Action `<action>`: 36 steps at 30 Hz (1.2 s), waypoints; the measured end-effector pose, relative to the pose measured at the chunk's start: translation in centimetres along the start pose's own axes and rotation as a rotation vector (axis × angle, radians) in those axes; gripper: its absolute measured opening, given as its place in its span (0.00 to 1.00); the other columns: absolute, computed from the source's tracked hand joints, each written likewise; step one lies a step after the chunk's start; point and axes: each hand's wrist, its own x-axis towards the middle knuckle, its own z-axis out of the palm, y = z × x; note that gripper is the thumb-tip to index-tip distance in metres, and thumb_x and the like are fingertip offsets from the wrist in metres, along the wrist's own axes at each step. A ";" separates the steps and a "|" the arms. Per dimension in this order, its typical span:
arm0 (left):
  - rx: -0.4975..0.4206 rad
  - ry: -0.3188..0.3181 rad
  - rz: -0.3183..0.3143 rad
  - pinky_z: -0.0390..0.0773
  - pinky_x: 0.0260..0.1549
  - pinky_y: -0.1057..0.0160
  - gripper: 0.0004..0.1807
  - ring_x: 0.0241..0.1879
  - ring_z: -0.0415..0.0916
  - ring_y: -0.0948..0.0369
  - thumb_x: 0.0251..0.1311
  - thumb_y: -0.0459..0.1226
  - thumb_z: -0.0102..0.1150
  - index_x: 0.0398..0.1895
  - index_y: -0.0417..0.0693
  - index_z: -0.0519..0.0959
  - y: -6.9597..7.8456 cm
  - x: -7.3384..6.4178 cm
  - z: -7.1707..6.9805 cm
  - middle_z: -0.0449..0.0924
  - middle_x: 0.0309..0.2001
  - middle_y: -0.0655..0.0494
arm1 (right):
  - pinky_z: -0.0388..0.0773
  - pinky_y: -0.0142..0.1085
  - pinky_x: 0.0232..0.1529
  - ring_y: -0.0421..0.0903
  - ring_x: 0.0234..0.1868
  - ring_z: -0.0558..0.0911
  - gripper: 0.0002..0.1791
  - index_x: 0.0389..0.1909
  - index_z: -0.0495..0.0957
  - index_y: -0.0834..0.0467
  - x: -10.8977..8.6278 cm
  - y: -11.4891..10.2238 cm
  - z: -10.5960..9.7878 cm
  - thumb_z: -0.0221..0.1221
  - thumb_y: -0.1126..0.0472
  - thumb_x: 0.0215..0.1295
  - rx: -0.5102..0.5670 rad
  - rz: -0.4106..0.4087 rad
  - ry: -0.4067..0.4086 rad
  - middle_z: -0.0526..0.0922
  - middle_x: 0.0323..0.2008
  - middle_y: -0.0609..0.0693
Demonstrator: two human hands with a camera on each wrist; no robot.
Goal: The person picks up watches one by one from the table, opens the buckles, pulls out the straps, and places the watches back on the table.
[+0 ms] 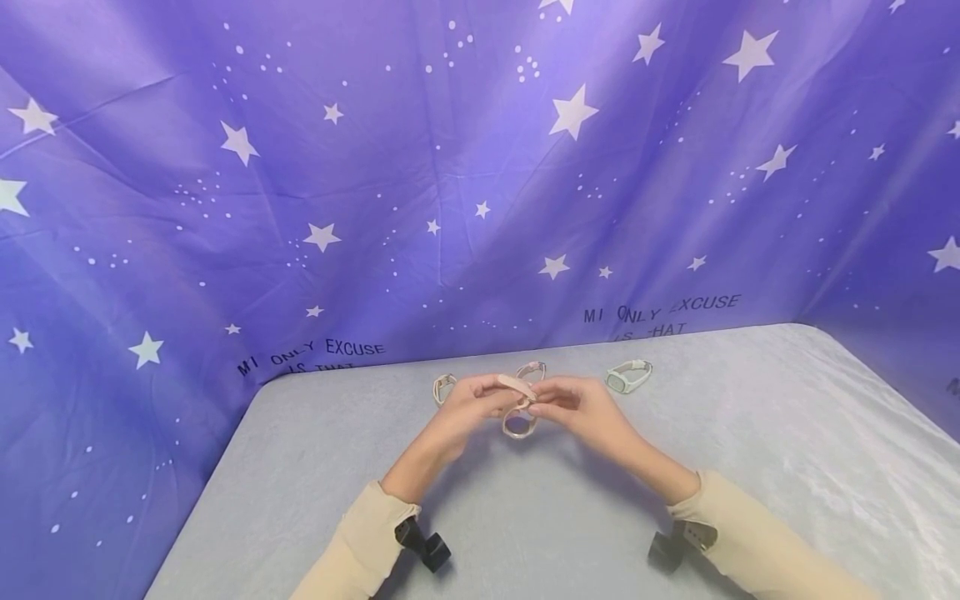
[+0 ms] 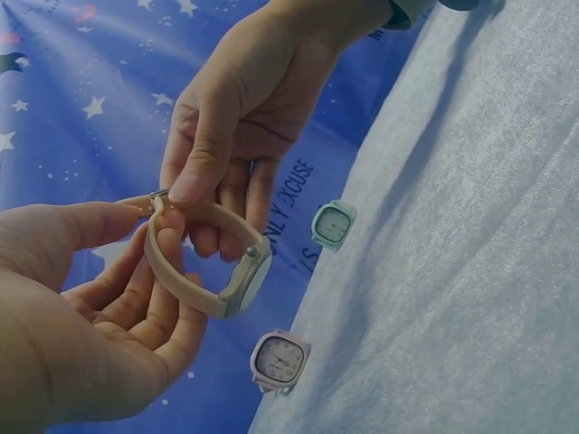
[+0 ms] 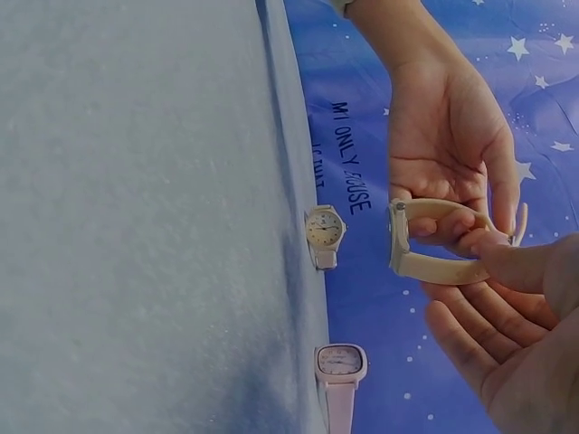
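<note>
Both hands hold a wristwatch (image 1: pixel 519 429) with a cream strap above the table, its strap bent round into a loop. The left hand (image 1: pixel 467 410) pinches the strap end by the metal buckle (image 2: pixel 159 201), with other fingers under the strap (image 2: pixel 177 278). Opposite it, the right hand (image 1: pixel 588 410) has its thumb and fingers on the strap close to the same buckle. The watch case (image 2: pixel 246 282) hangs at the loop's lower side, its dial facing away from the hands. In the right wrist view, a free strap tip (image 3: pixel 523 222) sticks out past the fingers.
On the grey cloth-covered table (image 1: pixel 315 467), a cream watch (image 1: pixel 444 388) lies left of the hands, a pink watch (image 1: pixel 532 370) behind them and a mint-green watch (image 1: pixel 630 377) to the right. A purple star-patterned curtain (image 1: pixel 420 167) hangs along the back edge.
</note>
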 end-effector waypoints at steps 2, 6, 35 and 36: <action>-0.004 0.000 0.001 0.82 0.53 0.60 0.17 0.44 0.85 0.64 0.64 0.36 0.63 0.53 0.36 0.83 0.0 0.0 -0.1 0.90 0.46 0.54 | 0.85 0.31 0.49 0.50 0.43 0.90 0.16 0.50 0.83 0.66 0.0 0.0 -0.1 0.68 0.66 0.62 -0.008 0.000 0.002 0.89 0.44 0.61; -0.012 0.013 0.000 0.82 0.52 0.61 0.17 0.44 0.85 0.64 0.64 0.36 0.63 0.53 0.36 0.83 0.0 0.0 -0.1 0.90 0.45 0.55 | 0.85 0.30 0.48 0.50 0.43 0.90 0.15 0.49 0.84 0.66 0.0 0.0 -0.2 0.68 0.66 0.62 -0.013 -0.012 0.007 0.89 0.45 0.61; -0.058 -0.032 0.002 0.83 0.56 0.56 0.17 0.44 0.84 0.65 0.67 0.33 0.60 0.56 0.34 0.79 -0.2 0.2 0.0 0.89 0.46 0.54 | 0.85 0.32 0.47 0.46 0.43 0.88 0.17 0.51 0.84 0.62 0.3 0.0 -0.1 0.69 0.62 0.62 -0.005 0.012 0.043 0.89 0.47 0.58; -0.057 -0.032 0.001 0.83 0.56 0.57 0.17 0.44 0.84 0.65 0.67 0.33 0.60 0.56 0.34 0.79 -0.2 0.2 -0.1 0.89 0.47 0.53 | 0.85 0.32 0.46 0.45 0.42 0.88 0.16 0.50 0.85 0.62 0.3 0.0 -0.1 0.69 0.62 0.62 -0.013 0.006 0.050 0.89 0.46 0.58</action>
